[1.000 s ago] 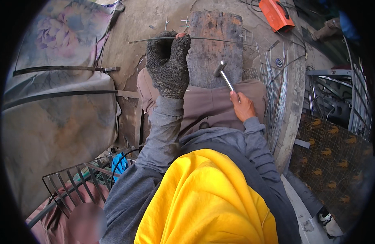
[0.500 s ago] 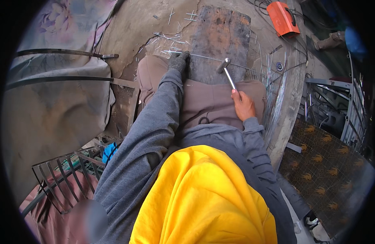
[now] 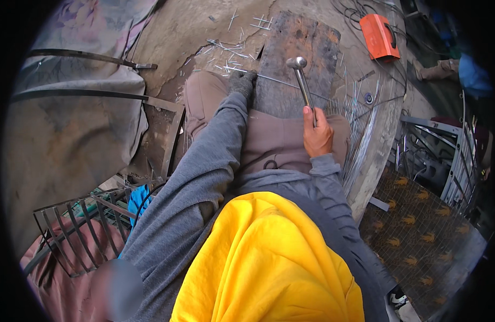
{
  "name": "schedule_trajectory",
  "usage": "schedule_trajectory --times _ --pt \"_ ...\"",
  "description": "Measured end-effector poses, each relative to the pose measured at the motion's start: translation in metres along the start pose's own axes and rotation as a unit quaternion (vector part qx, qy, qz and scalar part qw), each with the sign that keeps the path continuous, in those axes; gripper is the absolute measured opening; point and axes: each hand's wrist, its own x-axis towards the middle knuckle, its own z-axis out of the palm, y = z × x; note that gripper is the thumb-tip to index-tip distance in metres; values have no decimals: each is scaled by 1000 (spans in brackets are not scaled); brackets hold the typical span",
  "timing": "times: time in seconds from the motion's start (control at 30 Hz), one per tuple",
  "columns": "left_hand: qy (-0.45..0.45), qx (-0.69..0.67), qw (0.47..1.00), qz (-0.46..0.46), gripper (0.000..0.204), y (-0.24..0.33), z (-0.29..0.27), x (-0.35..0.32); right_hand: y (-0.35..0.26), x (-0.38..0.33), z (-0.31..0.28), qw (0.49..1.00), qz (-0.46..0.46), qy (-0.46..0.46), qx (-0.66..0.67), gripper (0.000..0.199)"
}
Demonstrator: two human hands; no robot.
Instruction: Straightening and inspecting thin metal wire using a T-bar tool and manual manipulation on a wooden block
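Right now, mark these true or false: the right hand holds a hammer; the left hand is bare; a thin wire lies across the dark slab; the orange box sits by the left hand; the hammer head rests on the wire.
1. The right hand holds a hammer: true.
2. The left hand is bare: false, it wears a dark knit glove.
3. A thin wire lies across the dark slab: true.
4. The orange box sits by the left hand: false, it lies far right, beyond the slab.
5. The hammer head rests on the wire: false, it is raised above it.
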Motion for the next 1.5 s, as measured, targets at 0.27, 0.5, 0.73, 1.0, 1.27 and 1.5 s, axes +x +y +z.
schedule_trajectory --times 0.27,0.5,0.73,1.0,1.27,1.5 --pt "-8 -3 1000 -22 28 -10 1 7 37 7 17 984 72 -112 -116 45" --pt "-20 2 1000 -4 28 -7 2 2 19 5 14 996 50 -50 -51 47" --pt "-4 8 1000 4 18 -16 3 9 26 15 19 981 91 -124 -120 45" --pt "-6 -123 992 28 19 7 5 -2 41 -30 -10 989 69 -94 -88 46" --pt "54 -224 911 343 13 138 -11 -163 46 -21 -3 970 120 -157 -144 44" --pt "-5 66 780 623 20 121 3 -185 51 -16 0 974 116 -156 -112 47"
